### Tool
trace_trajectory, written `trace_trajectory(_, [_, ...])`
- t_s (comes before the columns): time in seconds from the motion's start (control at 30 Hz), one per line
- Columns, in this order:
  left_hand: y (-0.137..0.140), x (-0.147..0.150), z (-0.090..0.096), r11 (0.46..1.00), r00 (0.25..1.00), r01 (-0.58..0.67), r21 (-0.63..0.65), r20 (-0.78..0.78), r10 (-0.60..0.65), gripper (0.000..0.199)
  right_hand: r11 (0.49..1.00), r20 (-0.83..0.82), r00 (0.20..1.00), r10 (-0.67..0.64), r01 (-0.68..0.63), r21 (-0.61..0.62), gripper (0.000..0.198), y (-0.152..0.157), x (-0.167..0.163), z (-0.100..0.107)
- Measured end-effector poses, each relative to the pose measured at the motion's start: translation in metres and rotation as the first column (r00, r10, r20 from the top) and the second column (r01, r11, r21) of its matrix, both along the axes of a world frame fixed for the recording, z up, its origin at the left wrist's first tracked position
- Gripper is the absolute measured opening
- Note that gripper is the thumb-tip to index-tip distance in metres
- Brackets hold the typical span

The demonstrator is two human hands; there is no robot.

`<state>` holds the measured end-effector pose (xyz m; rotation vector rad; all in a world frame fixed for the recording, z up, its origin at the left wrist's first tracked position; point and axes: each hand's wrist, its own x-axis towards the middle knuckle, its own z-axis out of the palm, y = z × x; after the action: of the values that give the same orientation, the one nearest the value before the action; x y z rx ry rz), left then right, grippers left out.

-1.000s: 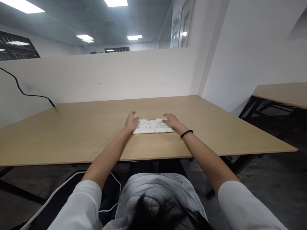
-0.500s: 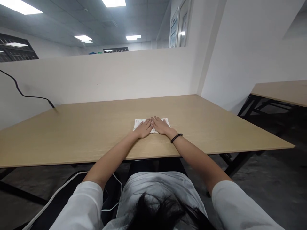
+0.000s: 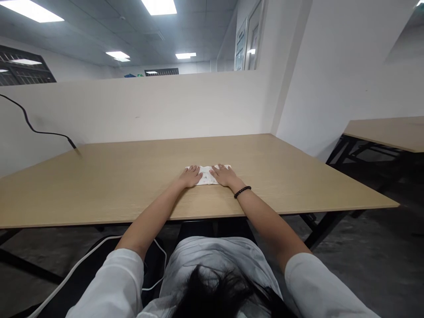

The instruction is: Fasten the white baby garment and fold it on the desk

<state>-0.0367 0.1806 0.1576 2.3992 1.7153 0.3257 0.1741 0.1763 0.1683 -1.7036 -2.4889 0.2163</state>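
Note:
A small folded white cloth (image 3: 206, 176) with a faint printed pattern lies flat near the front of the wooden table (image 3: 132, 185). My left hand (image 3: 191, 176) rests palm down on its left end, fingers spread and pointing away from me. Over the right end lies my right hand (image 3: 224, 175), also flat with its fingers apart. A strip of the cloth shows between the two hands; its ends are mostly covered by them. A dark beaded bracelet (image 3: 243, 191) circles my right wrist.
A low white partition (image 3: 185, 106) borders the table's far edge. At the left, a black cable (image 3: 49, 133) reaches down to the tabletop. A white cable (image 3: 76, 269) runs beside me at lower left. Another wooden table (image 3: 391, 132) stands at the right.
My hands were close together at the cloth's middle; now they lie apart. The left hand has slid left to the cloth's end, and more of the middle shows.

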Motion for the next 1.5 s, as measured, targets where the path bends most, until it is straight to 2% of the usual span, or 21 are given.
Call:
trace_trajectory(0.13, [0.003,-0.019,0.006,0.994,0.995,-0.098,-0.057,0.004,0.099,0.064,0.988,-0.022,0.988,-0.150,0.149,-0.043,0.063,0.008,0.018,-0.001])
trace_trajectory(0.27, [0.004,-0.036,0.010,0.983,0.986,-0.153,-0.104,0.044,0.159,0.066,0.971,-0.086,0.969,-0.230,0.223,-0.085,0.064,0.014,0.033,-0.004])
trace_trajectory(0.33, [0.004,-0.040,0.010,0.975,0.977,-0.199,-0.097,0.058,0.205,0.067,0.967,-0.125,0.960,-0.252,0.244,-0.076,0.064,0.016,0.038,-0.005])
trace_trajectory(0.4, [0.004,-0.041,0.010,0.972,0.967,-0.234,-0.024,0.096,0.235,0.068,0.963,-0.179,0.947,-0.267,0.268,-0.019,0.063,0.017,0.039,-0.004])
trace_trajectory(0.47, [0.004,-0.040,0.009,0.981,0.977,-0.157,0.115,0.163,0.137,0.064,0.971,-0.266,0.945,-0.193,0.223,0.090,0.057,0.018,0.036,-0.003])
trace_trajectory(0.57, [0.002,-0.033,0.009,0.947,0.957,0.154,0.283,0.196,-0.214,0.059,0.973,-0.389,0.913,0.123,-0.033,0.231,0.036,0.019,0.029,-0.003])
trace_trajectory(0.63, [-0.001,-0.026,0.009,0.899,0.909,0.330,0.287,0.162,-0.385,0.060,0.945,-0.438,0.849,0.295,-0.192,0.265,0.024,0.020,0.025,-0.004])
trace_trajectory(0.7, [-0.004,-0.020,0.008,0.877,0.885,0.420,0.233,0.110,-0.453,0.060,0.922,-0.474,0.797,0.374,-0.268,0.278,0.019,0.020,0.022,-0.006])
trace_trajectory(0.8, [-0.007,-0.014,0.007,0.882,0.889,0.446,0.152,0.043,-0.456,0.060,0.912,-0.515,0.755,0.406,-0.302,0.277,0.019,0.019,0.021,-0.008])
trace_trajectory(0.93, [-0.006,-0.015,0.005,0.899,0.901,0.422,0.117,0.053,-0.430,0.059,0.917,-0.528,0.750,0.399,-0.311,0.252,0.021,0.019,0.022,-0.008])
trace_trajectory(1.23, [-0.007,-0.015,0.007,0.924,0.903,0.378,0.052,0.198,-0.380,0.057,0.930,-0.430,0.827,0.363,-0.297,0.216,0.028,0.029,0.026,-0.016])
trace_trajectory(1.5, [-0.012,-0.015,0.015,0.905,0.895,0.424,0.041,0.137,-0.425,0.053,0.922,-0.373,0.852,0.366,-0.278,0.269,0.031,0.036,0.029,-0.021])
